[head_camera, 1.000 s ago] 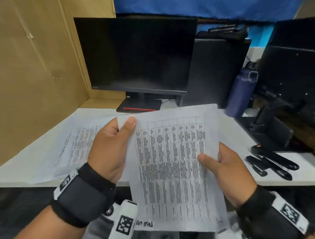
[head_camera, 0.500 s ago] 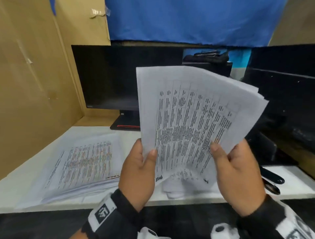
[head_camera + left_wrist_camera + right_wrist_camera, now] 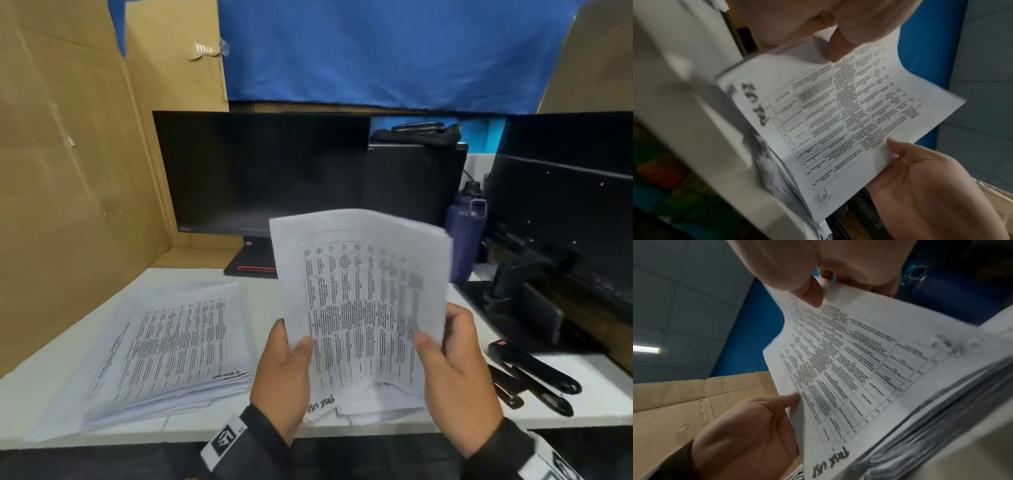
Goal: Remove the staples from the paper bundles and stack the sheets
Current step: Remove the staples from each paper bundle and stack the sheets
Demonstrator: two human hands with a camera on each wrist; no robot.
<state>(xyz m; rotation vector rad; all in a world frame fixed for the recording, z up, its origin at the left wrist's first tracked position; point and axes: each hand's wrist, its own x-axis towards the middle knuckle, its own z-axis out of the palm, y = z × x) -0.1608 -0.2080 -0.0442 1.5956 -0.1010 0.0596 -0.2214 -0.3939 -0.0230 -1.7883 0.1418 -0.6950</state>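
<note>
Left hand [image 3: 287, 373] and right hand [image 3: 455, 377] each pinch side edge of upright printed sheets [image 3: 363, 301], thumbs on front — bottom edge at white desk [image 3: 565, 407], over paper lying there. Loose stack [image 3: 171, 342] lies left. Black staple remover [image 3: 534, 373] rests right. Judgement: tap bottom edge square, grip light — then lay flat on stack.

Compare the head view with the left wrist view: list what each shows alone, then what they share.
Head only: the paper stack lying on the desk, the monitor, the blue bottle and black tools.
Left wrist only: a crumpled, torn corner on the held bundle.
Both: the left hand and right hand gripping the printed bundle upright.
</note>
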